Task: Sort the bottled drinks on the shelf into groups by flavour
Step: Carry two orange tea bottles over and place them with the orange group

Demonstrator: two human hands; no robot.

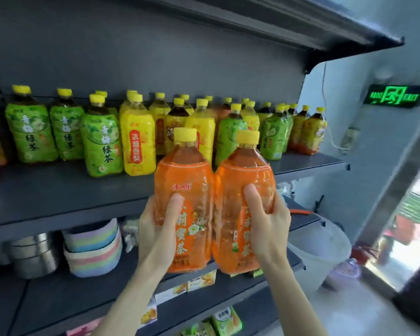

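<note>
I hold two orange-labelled bottles with yellow caps side by side in front of the shelf (58,195). My left hand (157,232) grips the left orange bottle (187,180), and my right hand (268,224) grips the right orange bottle (245,175). Behind them on the shelf stand green-labelled bottles (32,132) at the left, yellow-labelled bottles (137,141) in the middle, and a mix of green, yellow and orange-labelled bottles (272,134) toward the right. All have yellow caps. The held bottles hide part of the middle rows.
The shelf's front left part is bare. A dark shelf (301,25) overhangs above. On the lower shelf sit steel pots (34,253), pastel baskets (92,248) and small cartons (201,280). A white bucket (325,253) stands at the right, under a green exit sign (395,95).
</note>
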